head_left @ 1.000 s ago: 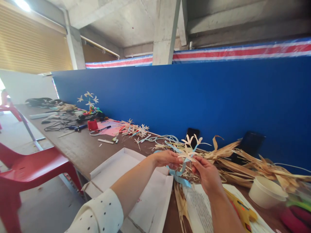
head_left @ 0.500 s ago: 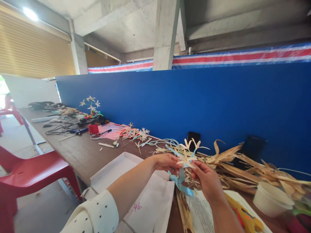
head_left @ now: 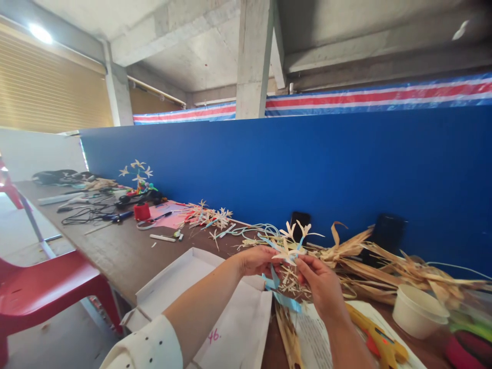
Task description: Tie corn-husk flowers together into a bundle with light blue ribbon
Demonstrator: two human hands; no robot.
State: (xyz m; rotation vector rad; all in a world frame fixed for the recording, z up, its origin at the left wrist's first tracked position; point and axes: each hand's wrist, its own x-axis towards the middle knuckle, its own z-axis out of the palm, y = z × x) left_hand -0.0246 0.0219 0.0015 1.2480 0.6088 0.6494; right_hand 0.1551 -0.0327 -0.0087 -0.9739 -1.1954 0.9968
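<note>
Blue panelling (head_left: 223, 169) is running across the middle of the head view, behind a brown counter (head_left: 109, 248), with a concrete pillar (head_left: 253, 66) rising at top centre. Below and right of centre, the left hand (head_left: 257, 260) and right hand (head_left: 318, 275) are gripping white flowers (head_left: 285, 252) between their fingertips; blue ribbon (head_left: 289, 302) is hanging beneath. Thin petals are probably risking creases if those fingers are pressing too hard, and the ribbon could be snagging on the dry husk strip (head_left: 287, 335) if tugged. At lower right, a yellow glue gun (head_left: 361, 320) is lying near a white tub (head_left: 418, 313); a red chair (head_left: 54, 287) is standing lower left.
</note>
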